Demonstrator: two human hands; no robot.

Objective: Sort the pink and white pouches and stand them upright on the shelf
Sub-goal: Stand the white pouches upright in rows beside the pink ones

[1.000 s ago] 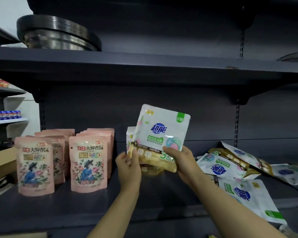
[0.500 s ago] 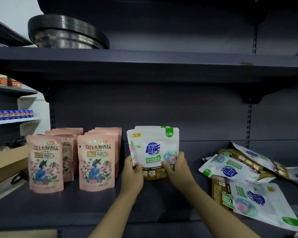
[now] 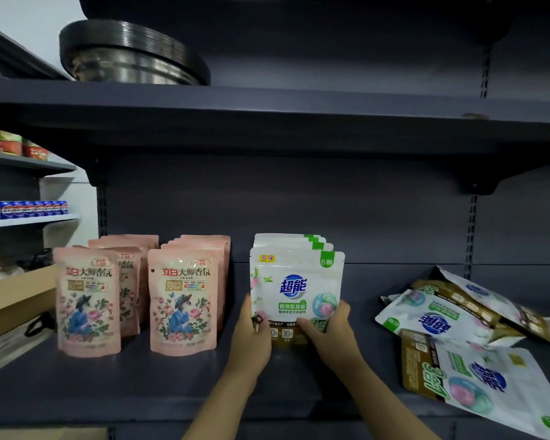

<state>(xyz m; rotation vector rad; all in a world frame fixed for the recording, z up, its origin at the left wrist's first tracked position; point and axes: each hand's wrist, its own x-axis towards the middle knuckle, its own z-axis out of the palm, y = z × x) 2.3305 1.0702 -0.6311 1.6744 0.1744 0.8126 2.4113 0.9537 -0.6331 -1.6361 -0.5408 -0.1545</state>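
Note:
A row of white pouches stands upright in the middle of the dark shelf (image 3: pixel 140 385). The front white pouch (image 3: pixel 296 287) is held at its lower corners: my left hand (image 3: pixel 251 341) grips the left corner and my right hand (image 3: pixel 327 335) grips the right one. Left of it stand two rows of pink pouches, one row fronted by a pouch (image 3: pixel 185 296) and the other by a pouch (image 3: pixel 86 300) further left. At the right, several white pouches (image 3: pixel 435 315) lie flat in a loose pile, one (image 3: pixel 477 382) near the shelf's front edge.
The upper shelf (image 3: pixel 267 103) hangs low over the pouches, with stacked metal pans (image 3: pixel 131 55) on it. A cardboard box (image 3: pixel 16 296) sits at the left. Side shelving at far left holds blue tins (image 3: pixel 23 209) and jars (image 3: pixel 10 144).
The white pouch came down from in front of me onto the shelf, upright at the front of the white row. Both hands followed it down and still hold its lower corners.

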